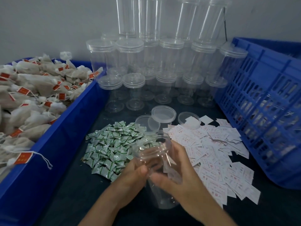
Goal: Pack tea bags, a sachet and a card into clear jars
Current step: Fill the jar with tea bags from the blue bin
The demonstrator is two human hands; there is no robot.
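Above tabletop (73,185), left hand (131,174) and right hand (182,173) gripping smooth clear jar (151,148) (threaded rim), crinkly sachets (110,144) beside.

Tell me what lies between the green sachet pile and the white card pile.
Head view: the open clear jar, gripped by the left hand and right hand, with loose lids behind it.

A solid-walled blue tub (70,128) ran along the left side of the dark tabletop (78,190). On the right stood a blue slotted crate (260,98). Behind them rose a pale grey wall (48,22), with a thin black cable (225,22) hanging at far right.
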